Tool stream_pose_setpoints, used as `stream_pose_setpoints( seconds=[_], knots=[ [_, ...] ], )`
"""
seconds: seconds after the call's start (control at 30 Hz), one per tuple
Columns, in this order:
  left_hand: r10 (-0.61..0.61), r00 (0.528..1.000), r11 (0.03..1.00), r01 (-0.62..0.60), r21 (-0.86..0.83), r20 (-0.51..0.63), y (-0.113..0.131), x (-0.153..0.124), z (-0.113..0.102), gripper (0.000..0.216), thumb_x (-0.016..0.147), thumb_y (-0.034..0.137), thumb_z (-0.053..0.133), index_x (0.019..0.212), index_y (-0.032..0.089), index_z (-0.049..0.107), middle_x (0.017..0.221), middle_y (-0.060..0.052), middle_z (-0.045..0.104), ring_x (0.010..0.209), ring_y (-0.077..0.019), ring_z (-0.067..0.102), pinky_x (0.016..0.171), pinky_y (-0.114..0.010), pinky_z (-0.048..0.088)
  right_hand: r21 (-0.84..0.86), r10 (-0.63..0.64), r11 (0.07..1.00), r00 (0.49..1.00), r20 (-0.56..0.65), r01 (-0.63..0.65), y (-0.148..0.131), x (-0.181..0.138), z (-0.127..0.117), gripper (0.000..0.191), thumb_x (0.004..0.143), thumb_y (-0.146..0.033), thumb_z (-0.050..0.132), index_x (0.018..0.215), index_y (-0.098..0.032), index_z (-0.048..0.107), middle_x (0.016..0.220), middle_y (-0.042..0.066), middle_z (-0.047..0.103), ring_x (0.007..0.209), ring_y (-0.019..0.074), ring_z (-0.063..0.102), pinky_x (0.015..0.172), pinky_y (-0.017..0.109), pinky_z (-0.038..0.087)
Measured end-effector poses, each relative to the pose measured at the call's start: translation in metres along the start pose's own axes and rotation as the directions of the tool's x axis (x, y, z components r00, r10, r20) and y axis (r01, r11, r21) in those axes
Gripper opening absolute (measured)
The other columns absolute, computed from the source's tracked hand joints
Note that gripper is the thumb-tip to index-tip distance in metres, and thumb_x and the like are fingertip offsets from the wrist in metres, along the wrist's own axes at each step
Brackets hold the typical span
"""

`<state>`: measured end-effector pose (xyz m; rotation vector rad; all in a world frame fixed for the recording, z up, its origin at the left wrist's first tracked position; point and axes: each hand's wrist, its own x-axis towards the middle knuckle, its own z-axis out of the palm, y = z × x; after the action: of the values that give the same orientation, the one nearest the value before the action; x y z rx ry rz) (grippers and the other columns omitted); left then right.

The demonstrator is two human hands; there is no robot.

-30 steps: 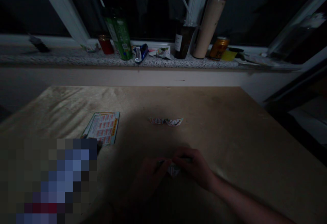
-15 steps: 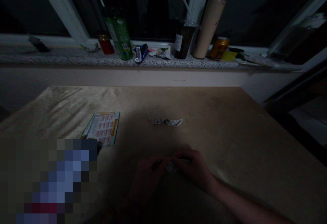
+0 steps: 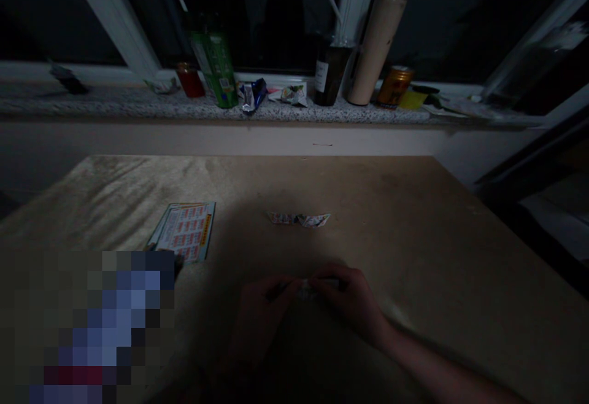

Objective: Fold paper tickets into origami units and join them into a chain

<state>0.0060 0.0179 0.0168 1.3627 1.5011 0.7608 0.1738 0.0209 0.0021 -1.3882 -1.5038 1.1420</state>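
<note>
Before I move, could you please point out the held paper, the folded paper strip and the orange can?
Held paper (image 3: 307, 290), head view: its dim exposed part.
Folded paper strip (image 3: 302, 220), head view: near its middle.
Orange can (image 3: 394, 88), head view: middle of its side.

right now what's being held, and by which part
A small paper piece, its left side in the left hand, its right in the right hand.

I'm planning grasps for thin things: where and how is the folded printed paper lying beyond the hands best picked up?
Probably pinch the folded printed paper by its right tip, coming from the right: it lies lengthwise across the view on the table, and that end tapers outward. The right hand is nearer that tip.
</note>
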Motion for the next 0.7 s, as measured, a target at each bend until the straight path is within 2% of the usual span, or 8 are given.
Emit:
stream_pose_setpoints(
  seconds=[0.17, 0.27, 0.37, 0.57, 0.7],
  knots=[
    [-0.010, 1.000, 1.000, 0.011, -0.004, 0.009, 0.0029, -0.0004, 0.0005, 0.017, 0.072, 0.034, 0.060, 0.075, 0.022, 0.072, 0.074, 0.003, 0.073, 0.072, -0.0183, 0.066, 0.068, -0.024, 0.049, 0.022, -0.029, 0.999, 1.000, 0.009, 0.028, -0.0012, -0.0003, -0.0015, 0.010, 0.076, -0.020, 0.059, 0.072, -0.018, 0.069, 0.071, 0.002, 0.069, 0.068, 0.0144, 0.062, 0.063, 0.022, 0.046],
    [0.002, 1.000, 1.000, -0.002, 0.003, 0.023, 0.0017, -0.0002, 0.0005, 0.019, 0.073, 0.036, 0.060, 0.080, 0.023, 0.073, 0.079, 0.002, 0.073, 0.077, -0.0192, 0.066, 0.073, -0.025, 0.050, 0.027, -0.044, 0.999, 0.999, 0.011, 0.043, -0.0006, -0.0005, -0.0014, 0.010, 0.076, -0.021, 0.059, 0.073, -0.018, 0.068, 0.072, 0.001, 0.069, 0.069, 0.0147, 0.062, 0.064, 0.023, 0.046],
    [-0.002, 1.000, 1.000, 0.002, -0.010, 0.014, 0.0007, 0.0004, -0.0009, 0.019, 0.074, 0.035, 0.059, 0.081, 0.023, 0.072, 0.081, 0.002, 0.073, 0.080, -0.0198, 0.066, 0.074, -0.026, 0.050, 0.042, 0.005, 0.999, 1.000, 0.001, -0.005, -0.0001, 0.0000, -0.0009, 0.008, 0.074, -0.021, 0.063, 0.071, -0.018, 0.069, 0.069, 0.001, 0.069, 0.067, 0.0151, 0.062, 0.063, 0.023, 0.047],
    [-0.024, 0.997, 0.999, 0.022, -0.033, -0.075, 0.0043, 0.0020, -0.0029, 0.020, 0.071, 0.035, 0.060, 0.077, 0.020, 0.072, 0.076, 0.000, 0.073, 0.075, -0.0207, 0.066, 0.069, -0.026, 0.051, 0.097, 0.060, 0.994, 0.998, -0.020, -0.058, 0.0028, 0.0009, -0.0023, 0.013, 0.074, -0.027, 0.063, 0.072, -0.018, 0.071, 0.069, 0.003, 0.069, 0.064, 0.0161, 0.062, 0.056, 0.024, 0.046],
    [-0.047, 0.997, 0.997, 0.044, -0.060, -0.053, 0.0057, 0.0012, -0.0020, 0.020, 0.071, 0.035, 0.061, 0.077, 0.019, 0.072, 0.076, 0.000, 0.073, 0.075, -0.0199, 0.066, 0.067, -0.024, 0.050, 0.109, 0.064, 0.992, 0.997, -0.034, -0.060, 0.0045, -0.0001, -0.0030, 0.014, 0.074, -0.029, 0.063, 0.070, -0.017, 0.070, 0.067, 0.003, 0.069, 0.061, 0.0148, 0.061, 0.054, 0.023, 0.045]
  ],
)
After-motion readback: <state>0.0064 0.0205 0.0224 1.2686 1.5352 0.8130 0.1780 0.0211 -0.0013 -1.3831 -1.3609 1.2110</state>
